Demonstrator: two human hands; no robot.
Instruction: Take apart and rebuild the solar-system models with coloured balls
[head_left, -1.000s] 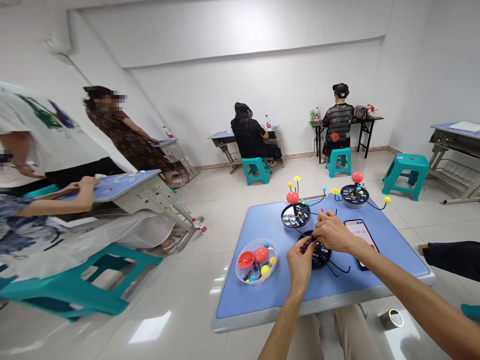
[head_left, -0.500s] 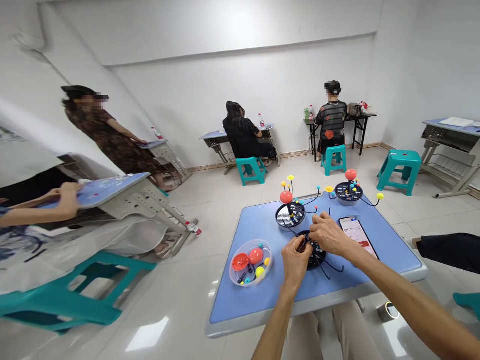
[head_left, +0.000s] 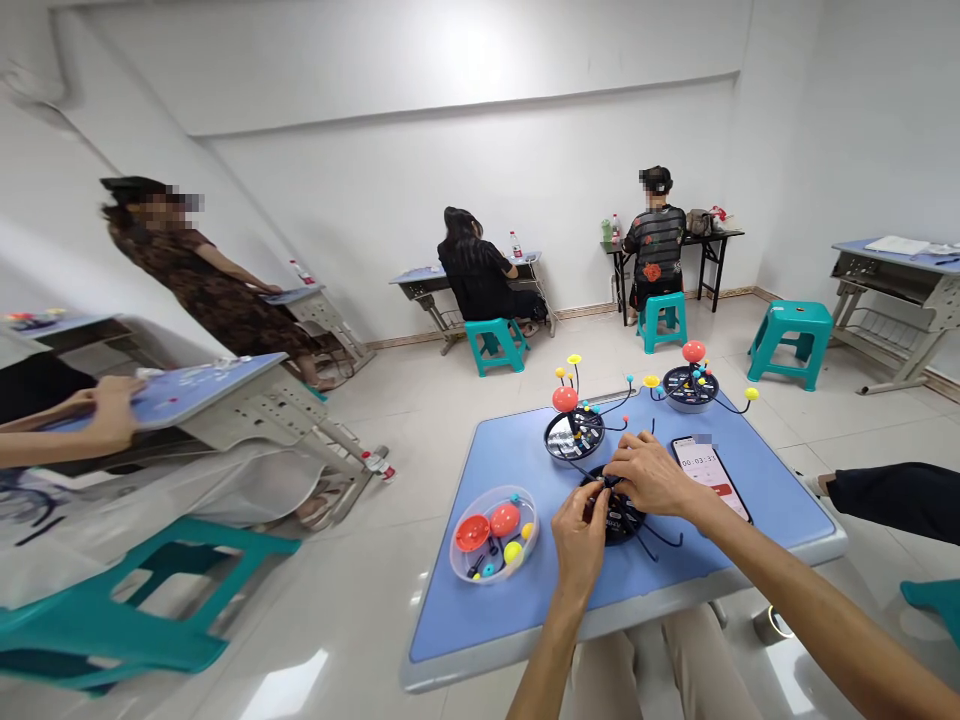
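Blue worktop (head_left: pixel 457 630) bore clear tub (head_left: pixel 481 499) near left, ball-armed model (head_left: pixel 574 434) far left, second model (head_left: pixel 690 389) far right, black base (head_left: pixel 616 528) centre, phone (head_left: pixel 705 475) right.

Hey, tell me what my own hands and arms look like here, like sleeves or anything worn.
Your left hand and right hand are ungloved. Both forearms are bare, with no sleeves, watch or bracelet visible. Rings are too small to tell.

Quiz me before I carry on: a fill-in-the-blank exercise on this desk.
The left hand and right hand meet over a round plastic base coloured ____.
The round, translucent plastic tub rests on a ____ tabletop.
Farther back on it stand ____ black-based models topped with red balls.

Missing words: black; blue; two.
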